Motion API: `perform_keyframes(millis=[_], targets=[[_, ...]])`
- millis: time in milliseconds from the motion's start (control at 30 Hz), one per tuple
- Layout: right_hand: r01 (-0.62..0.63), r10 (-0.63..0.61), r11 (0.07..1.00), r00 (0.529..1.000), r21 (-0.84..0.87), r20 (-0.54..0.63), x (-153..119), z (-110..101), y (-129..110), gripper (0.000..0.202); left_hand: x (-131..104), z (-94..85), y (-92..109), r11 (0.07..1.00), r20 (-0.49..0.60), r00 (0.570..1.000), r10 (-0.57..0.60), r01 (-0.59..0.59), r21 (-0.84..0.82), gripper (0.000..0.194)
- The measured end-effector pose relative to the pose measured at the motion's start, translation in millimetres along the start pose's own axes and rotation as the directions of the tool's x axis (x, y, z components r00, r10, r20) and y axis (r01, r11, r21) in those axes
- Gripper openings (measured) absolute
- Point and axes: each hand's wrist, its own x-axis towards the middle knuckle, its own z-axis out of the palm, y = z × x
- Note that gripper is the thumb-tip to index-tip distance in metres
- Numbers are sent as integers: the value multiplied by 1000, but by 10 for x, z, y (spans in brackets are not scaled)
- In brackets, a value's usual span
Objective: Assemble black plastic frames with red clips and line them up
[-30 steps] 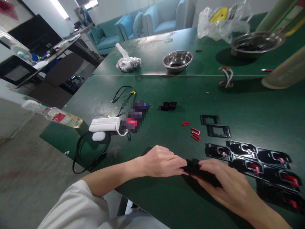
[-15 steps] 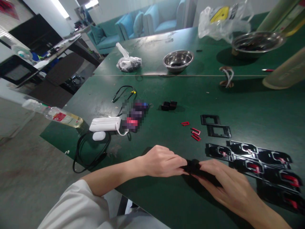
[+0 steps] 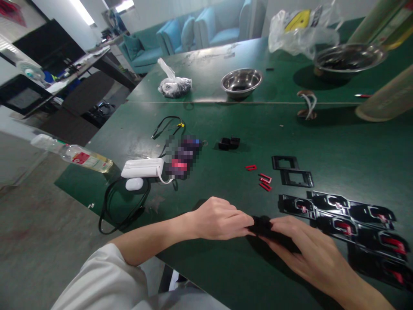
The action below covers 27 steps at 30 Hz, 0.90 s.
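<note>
Between my two hands is a black plastic part (image 3: 262,224), largely covered by my fingers. My left hand (image 3: 220,218) pinches its left end, fingers curled and pressed together. Thumb and fingers of my right hand (image 3: 308,245) close round its right end. Just beyond lie several small red U-shaped clips (image 3: 265,181) and two black rectangular frames (image 3: 296,177), one overlapping the other's edge. To the right of my right hand, several glossy black plates with red inserts (image 3: 337,226) lie in rows. Two small black blocks (image 3: 229,143) sit farther off on the green table (image 3: 206,267).
At left are a white power bank (image 3: 142,168), a white earbud case (image 3: 134,184), a black cable (image 3: 100,215), a blurred-out phone (image 3: 184,157) and a bottle (image 3: 85,158). Farther back stand a knotted plastic bag (image 3: 174,87), a steel bowl (image 3: 241,82) and a larger bowl (image 3: 350,60).
</note>
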Motion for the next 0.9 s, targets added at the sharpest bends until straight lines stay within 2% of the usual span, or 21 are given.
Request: perform_keyframes(millis=[200, 400, 533, 700, 900], targets=[[-10, 10, 1000, 1000, 5, 15, -15, 13, 12, 14, -7, 5, 3, 1000, 10, 1000, 1, -1, 11, 25], [-41, 41, 998, 999, 51, 4, -20, 14, 7, 18, -30, 17, -2, 999, 99, 995, -12, 8, 37, 28], [-41, 40, 997, 999, 60, 14, -6, 4, 2, 18, -28, 17, -3, 999, 85, 996, -14, 11, 32, 28], [-36, 35, 997, 999, 74, 25, 0, -4, 2, 19, -26, 23, -2, 1000, 14, 1000, -8, 8, 14, 25], [-38, 38, 998, 999, 56, 13, 4, -2, -2, 17, -53, 38, -7, 999, 106, 994, -19, 15, 35, 26]])
